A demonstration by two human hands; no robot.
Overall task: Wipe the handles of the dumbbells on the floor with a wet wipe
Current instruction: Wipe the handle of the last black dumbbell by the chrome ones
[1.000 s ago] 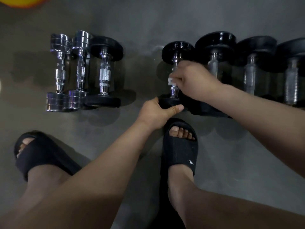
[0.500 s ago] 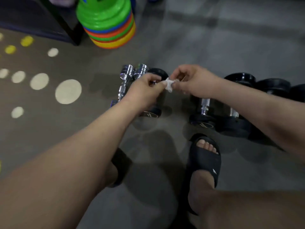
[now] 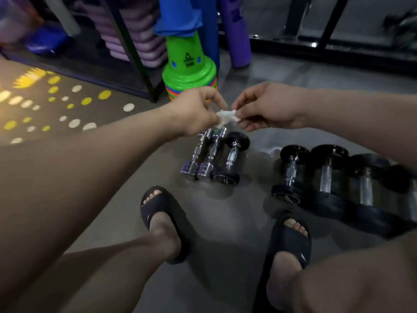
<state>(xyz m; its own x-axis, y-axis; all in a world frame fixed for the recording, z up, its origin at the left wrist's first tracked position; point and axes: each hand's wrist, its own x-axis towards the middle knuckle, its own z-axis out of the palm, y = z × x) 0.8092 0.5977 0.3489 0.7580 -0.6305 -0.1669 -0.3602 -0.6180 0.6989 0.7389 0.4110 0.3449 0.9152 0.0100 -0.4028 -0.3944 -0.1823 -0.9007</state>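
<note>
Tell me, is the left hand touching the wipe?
Touching. Head view: the left hand pinches one end of the wet wipe, the right hand the other.

The wet wipe (image 3: 226, 117) I hold is soft, crumpled white tissue, matt. The chrome dumbbells (image 3: 212, 152) are polished metal all over, mirror-glossy. The black dumbbells (image 3: 326, 177) have dull, rubbery-looking matt heads and silvery metal grips, some roughened at the middle. The grey floor (image 3: 225, 222) is smooth with a faint sheen. My slides (image 3: 158, 207) are matt black, and the green cone stack (image 3: 189, 71) is glossy plastic.
</note>
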